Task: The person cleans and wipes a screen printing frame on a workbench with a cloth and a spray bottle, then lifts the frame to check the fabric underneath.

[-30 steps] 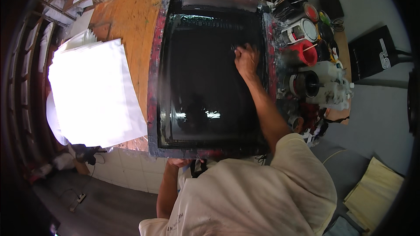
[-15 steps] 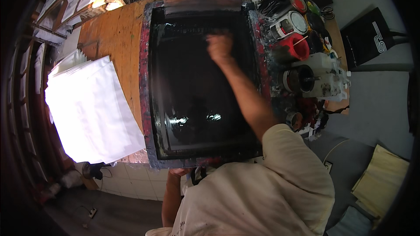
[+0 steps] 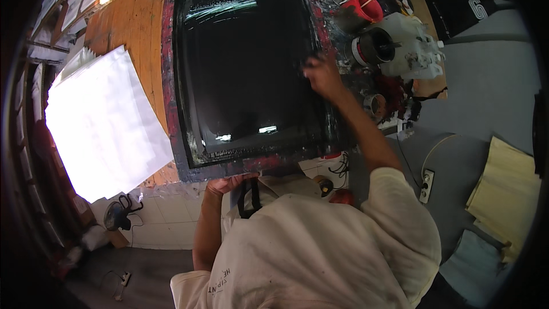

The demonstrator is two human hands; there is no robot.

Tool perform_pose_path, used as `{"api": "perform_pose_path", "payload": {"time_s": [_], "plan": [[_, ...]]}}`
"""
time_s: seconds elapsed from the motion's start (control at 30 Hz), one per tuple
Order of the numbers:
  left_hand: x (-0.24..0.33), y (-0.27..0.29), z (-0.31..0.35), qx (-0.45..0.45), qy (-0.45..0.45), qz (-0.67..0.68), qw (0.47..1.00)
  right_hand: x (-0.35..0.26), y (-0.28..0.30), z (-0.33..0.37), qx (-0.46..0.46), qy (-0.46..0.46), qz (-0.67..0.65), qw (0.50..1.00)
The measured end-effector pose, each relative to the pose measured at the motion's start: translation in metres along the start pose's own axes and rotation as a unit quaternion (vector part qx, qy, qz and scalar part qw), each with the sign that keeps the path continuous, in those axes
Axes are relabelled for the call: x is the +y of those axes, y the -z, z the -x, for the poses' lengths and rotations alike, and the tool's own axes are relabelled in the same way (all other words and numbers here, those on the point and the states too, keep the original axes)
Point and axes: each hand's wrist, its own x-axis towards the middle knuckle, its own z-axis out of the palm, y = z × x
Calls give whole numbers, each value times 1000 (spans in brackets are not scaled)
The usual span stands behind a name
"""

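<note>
A large screen printing frame (image 3: 169,74), its border stained red and dark, lies before me on the wooden table. Wet black ink (image 3: 240,74) covers its mesh and shines in streaks at the far end and in spots near the front. My left hand (image 3: 229,183) grips the frame's front edge from below, fingers curled at the rim. Over the right side of the mesh is my right hand (image 3: 324,77), closed, slightly blurred. Something dark shows by its fingertips, too unclear to name.
Left of the frame, a stack of white sheets (image 3: 108,126) lies on the wooden tabletop (image 3: 128,20). Along the right stand a red ink pot (image 3: 366,8), a dark ink can (image 3: 372,47) and cloudy plastic containers (image 3: 409,51). A small fan (image 3: 117,216) is below the table.
My right hand has come back toward me and to the right, from the far part of the mesh. The view has shifted, showing more of my left hand under the front edge.
</note>
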Motion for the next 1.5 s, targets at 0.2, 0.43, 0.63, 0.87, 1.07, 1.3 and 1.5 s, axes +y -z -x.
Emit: {"api": "perform_pose_path", "payload": {"time_s": [0.2,0.43,0.63,0.87,1.07,1.3,1.5], "plan": [[-6,37,4,-65,58,-39,995,-84,31,99,-52,-87,-104,989],[-2,29,3,-44,65,-114,990,-215,-18,32,29,-77,-227,970],[-2,24,2,-52,56,-104,992,-264,-17,-7,37,-68,-225,971],[-5,19,-2,-99,24,-107,989,-130,21,75,69,-299,-127,943],[10,-1,4,-113,45,-33,992,-231,-26,-8,29,63,-242,968],[5,7,-4,-57,72,-29,995,-150,-49,-192,200,62,-192,959],[10,-21,-2,-146,-118,-41,981,-203,-24,-105,-84,237,-207,945]]}}
